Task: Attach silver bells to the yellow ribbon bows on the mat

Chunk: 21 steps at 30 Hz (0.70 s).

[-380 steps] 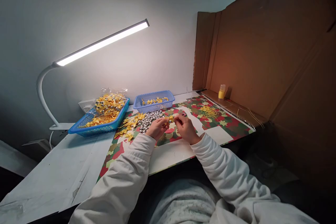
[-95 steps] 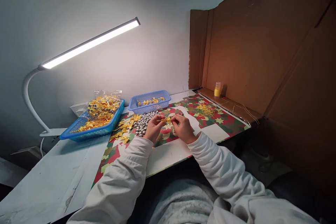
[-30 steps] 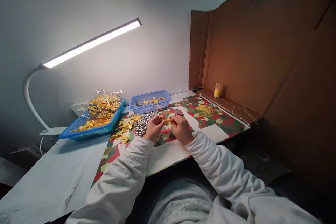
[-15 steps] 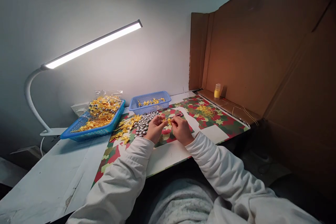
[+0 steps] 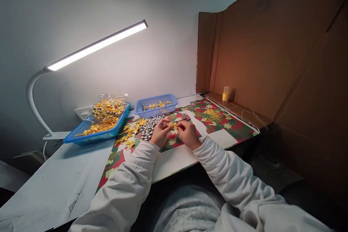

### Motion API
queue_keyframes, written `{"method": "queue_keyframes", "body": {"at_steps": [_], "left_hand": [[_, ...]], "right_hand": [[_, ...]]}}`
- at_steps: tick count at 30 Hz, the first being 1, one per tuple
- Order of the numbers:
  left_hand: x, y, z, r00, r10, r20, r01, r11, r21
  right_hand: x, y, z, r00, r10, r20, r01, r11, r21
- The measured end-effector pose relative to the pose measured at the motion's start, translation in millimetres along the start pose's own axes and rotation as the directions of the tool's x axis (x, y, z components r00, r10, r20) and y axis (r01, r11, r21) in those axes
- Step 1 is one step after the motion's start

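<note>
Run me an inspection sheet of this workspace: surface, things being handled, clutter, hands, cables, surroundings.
Surface: white table, partly covered by a patterned sheet.
Things: yellow bow between both hands; silver beads and loose yellow bows left of them; more bows in the small basket and large basket.
Clutter: tangled yellow thread on the right.
Hands: left hand and right hand, fingers pinched at the bow.
Cables: white cord below the lamp base.
Surroundings: lit lamp, wall, cardboard screen, small bottle.
</note>
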State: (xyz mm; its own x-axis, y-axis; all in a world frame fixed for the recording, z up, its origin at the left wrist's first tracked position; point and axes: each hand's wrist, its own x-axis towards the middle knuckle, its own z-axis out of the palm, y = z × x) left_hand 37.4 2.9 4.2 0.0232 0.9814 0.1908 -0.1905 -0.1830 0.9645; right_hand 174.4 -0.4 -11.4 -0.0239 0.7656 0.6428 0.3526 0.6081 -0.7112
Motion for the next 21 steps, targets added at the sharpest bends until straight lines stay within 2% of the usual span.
{"method": "queue_keyframes", "body": {"at_steps": [8,14,21], "left_hand": [[3,3,-4.7,0.984,-0.156,0.081,0.165,0.98,-0.112],[6,2,-9.5,0.967,-0.234,0.097,0.248,0.951,-0.183],[9,4,-16.5,0.909,-0.382,0.166,0.411,0.888,-0.208]], "right_hand": [[0,1,-1,0.992,0.114,0.058,-0.119,0.987,0.106],[1,3,0,0.969,0.213,0.125,-0.239,0.939,0.249],[0,3,0,0.935,0.285,0.211,-0.349,0.84,0.414]]}}
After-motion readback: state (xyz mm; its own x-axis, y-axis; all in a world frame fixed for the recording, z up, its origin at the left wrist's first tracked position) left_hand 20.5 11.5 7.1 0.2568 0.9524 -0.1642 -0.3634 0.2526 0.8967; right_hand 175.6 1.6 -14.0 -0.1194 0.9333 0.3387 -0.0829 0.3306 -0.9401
